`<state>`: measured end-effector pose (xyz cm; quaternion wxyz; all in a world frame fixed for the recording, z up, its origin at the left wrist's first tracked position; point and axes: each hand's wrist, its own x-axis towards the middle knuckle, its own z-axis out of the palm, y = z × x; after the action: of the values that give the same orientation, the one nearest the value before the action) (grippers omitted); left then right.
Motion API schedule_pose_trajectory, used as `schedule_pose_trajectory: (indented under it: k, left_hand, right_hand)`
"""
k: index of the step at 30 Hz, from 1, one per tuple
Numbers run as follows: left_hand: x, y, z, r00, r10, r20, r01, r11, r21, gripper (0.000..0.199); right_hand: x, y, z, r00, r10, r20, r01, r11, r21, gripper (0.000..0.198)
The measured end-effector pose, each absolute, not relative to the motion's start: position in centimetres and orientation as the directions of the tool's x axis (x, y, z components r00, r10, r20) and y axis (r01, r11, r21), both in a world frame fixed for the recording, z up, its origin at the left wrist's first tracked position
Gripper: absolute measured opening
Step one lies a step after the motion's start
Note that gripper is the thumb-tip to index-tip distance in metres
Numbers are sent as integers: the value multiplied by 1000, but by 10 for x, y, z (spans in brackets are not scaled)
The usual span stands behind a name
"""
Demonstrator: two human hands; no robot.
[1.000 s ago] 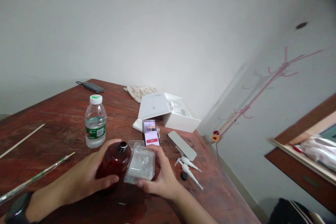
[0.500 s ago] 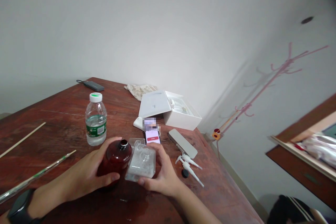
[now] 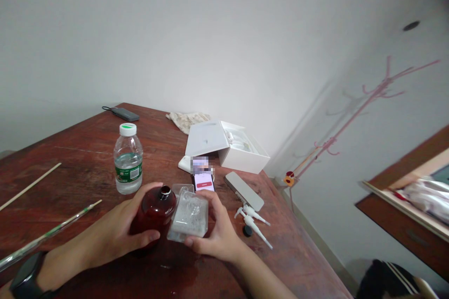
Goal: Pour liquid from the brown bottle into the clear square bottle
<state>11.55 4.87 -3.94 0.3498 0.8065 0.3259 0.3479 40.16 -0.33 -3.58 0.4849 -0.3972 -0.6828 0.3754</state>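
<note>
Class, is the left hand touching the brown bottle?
Touching: the head view shows the left hand curled around the brown bottle, thumb across its side.

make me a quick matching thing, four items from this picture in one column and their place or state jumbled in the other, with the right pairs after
Things
1. red-brown bottle
2. clear plastic box
3. clear water bottle
4. white pump dispensers

Places and states
A. upright, closed with a white cap
B. lying beside a small black cap
C. held by the right hand
D. open-necked, held by the left hand

Right pairs: 1-D, 2-C, 3-A, 4-B
</note>
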Motion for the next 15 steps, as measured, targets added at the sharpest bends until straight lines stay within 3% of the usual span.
schedule_pose_trajectory:
  k: [15]
  left_hand:
    - [115, 50, -39, 554, 761, 337, 311, -565, 765, 85]
  right_hand:
    - [405, -4, -40, -211, 912, 351, 203, 392, -897, 91]
